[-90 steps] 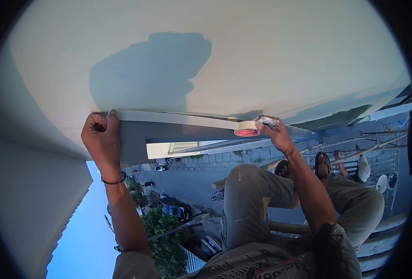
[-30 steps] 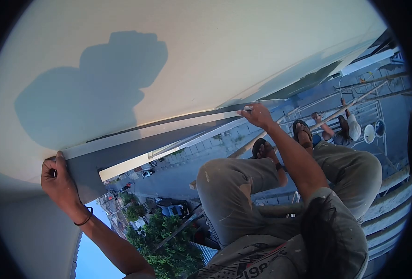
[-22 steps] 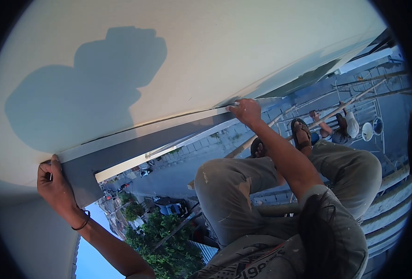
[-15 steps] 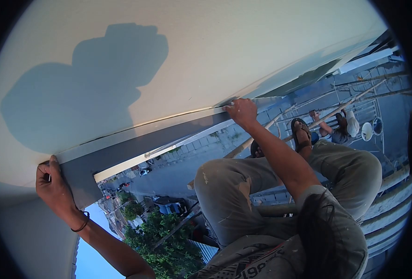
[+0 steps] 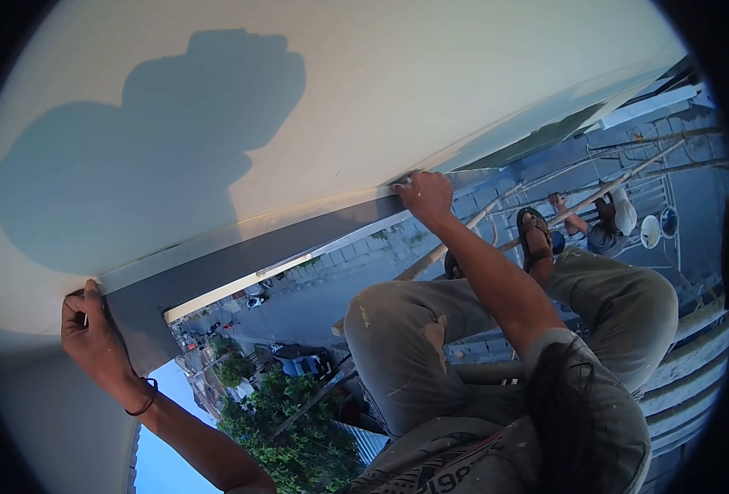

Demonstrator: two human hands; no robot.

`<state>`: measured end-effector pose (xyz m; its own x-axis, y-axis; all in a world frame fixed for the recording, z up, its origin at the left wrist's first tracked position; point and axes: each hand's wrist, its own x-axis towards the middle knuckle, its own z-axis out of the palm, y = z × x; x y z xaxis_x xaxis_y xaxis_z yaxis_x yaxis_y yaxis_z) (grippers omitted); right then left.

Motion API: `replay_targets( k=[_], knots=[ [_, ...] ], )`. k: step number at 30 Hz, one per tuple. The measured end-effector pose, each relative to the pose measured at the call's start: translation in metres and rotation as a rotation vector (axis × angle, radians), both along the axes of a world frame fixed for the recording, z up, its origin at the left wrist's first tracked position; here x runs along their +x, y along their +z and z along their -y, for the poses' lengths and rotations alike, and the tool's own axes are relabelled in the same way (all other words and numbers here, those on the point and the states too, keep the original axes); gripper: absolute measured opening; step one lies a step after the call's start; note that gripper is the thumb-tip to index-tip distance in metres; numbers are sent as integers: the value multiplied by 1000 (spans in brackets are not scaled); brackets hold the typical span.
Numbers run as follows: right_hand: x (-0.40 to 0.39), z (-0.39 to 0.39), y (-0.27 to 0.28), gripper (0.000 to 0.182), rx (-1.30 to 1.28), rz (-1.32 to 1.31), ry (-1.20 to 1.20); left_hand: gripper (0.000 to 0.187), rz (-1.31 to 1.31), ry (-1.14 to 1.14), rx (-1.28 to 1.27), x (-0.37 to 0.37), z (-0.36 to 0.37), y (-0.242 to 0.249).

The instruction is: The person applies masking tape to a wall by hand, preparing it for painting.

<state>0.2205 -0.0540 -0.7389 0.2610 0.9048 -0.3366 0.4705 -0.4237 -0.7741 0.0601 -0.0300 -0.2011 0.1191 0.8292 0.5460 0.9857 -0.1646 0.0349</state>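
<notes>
A long pale strip (image 5: pixel 216 246) runs along the lower edge of the cream wall (image 5: pixel 356 90). My left hand (image 5: pixel 97 333) pinches the strip at its left end, thumb up against the wall edge; a small white bit shows between the fingers. Farther right, my right hand (image 5: pixel 424 198) is closed on the other end, its fingertips partly hidden against the wall. Beneath the strip lies a grey underside surface (image 5: pixel 241 253). Only a short dark gap shows between strip and wall.
Bamboo scaffolding poles (image 5: pixel 619 180) stand at the right, with another person (image 5: pixel 607 226) and buckets (image 5: pixel 650 231) lower down. My bent knees (image 5: pixel 389 329) are below my right arm. A tree (image 5: pixel 290 428) and the street (image 5: pixel 331 300) lie far below.
The long dark gap between the strip and the wall has mostly closed. Both hands have shifted very slightly, and the shadow on the wall has spread a little to the left and up.
</notes>
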Motion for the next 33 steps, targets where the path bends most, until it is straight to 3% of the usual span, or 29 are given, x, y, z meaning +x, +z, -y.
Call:
replay_targets(
  k=[16, 21, 22, 23, 24, 28, 29, 33],
  knots=[
    [8, 20, -1, 45, -35, -79, -55, 42, -34, -14, 16, -4, -1, 2],
    [26, 66, -4, 46, 9, -28, -262, 39, -19, 33, -63, -47, -28, 12],
    [32, 76, 1, 46, -37, -32, -260, 38, -168, -16, -6, -76, -48, 13],
    [39, 85, 9, 46, -71, -42, -258, 39, -74, 89, -75, -83, -58, 17],
    [45, 95, 14, 47, -83, -39, -287, 44, -166, -25, -132, -122, -87, 30],
    [70, 136, 38, 46, -114, -53, -374, 38, -183, -63, 63, -15, -15, 1],
    [75, 147, 44, 46, -108, -41, -402, 31, -151, -166, 152, -13, -15, -4],
    [103, 185, 74, 47, -126, -20, -436, 37, -78, -156, 147, -18, -27, -11]
  ],
)
